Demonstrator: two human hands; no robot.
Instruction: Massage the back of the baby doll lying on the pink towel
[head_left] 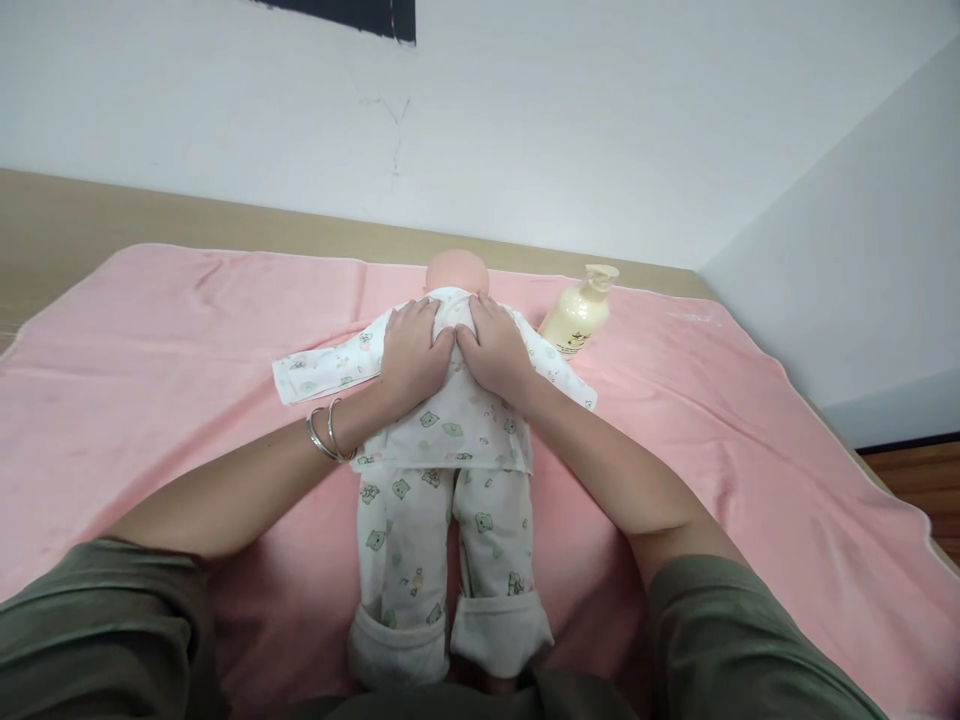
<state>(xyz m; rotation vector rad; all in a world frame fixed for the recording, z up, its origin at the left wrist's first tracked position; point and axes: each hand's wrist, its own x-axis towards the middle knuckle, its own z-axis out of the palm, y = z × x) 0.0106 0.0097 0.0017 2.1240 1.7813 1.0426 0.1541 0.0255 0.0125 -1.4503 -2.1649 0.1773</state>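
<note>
A baby doll (457, 272) lies face down on a pink blanket (150, 400), its head toward the wall. It wears a white printed top (450, 430) and matching trousers (412, 540) with turned-up cuffs. My left hand (415, 350) rests flat on the left of the doll's upper back, fingers stretched toward the shoulder. On the right of the back lies my right hand (495, 348), also flat and spread. The two thumbs come close together over the spine. Both of the doll's sleeves stretch out sideways; its face is hidden.
A cream pump bottle (577, 315) stands, slightly tilted in view, beside the doll's right sleeve. The blanket covers a wooden surface (75, 215) that runs along a white wall (525, 130). A wooden floor (919, 490) shows past the right edge.
</note>
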